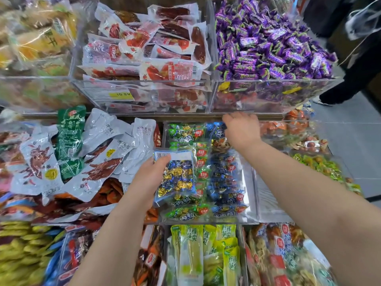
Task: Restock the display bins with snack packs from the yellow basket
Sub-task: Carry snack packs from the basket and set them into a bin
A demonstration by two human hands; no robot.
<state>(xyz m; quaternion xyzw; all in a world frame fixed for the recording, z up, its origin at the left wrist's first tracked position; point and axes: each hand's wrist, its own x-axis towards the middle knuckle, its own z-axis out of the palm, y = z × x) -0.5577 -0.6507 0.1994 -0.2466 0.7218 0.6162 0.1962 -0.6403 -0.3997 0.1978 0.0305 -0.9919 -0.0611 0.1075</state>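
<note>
- Currently, which step applies?
- Loading; the clear bin point(249, 180) of green and blue packs looks nearly full; the snack pack point(177, 178), blue and gold sweets, sits over its left side, gripped by the left hand point(151, 174).
- And the right hand point(241, 131)?
- At the bin's far end, fingers curled down; its grasp cannot be told; next, probably open a gap and lay the pack flat.
- Legible writing?
- Yellow price tag point(121, 94), inverted: 19.80; the yellow basket is out of view.

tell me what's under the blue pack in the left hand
Green packs and more blue packs in the clear bin. The blue pack and left hand cover the ones beneath, and the bin floor is hidden.
</note>
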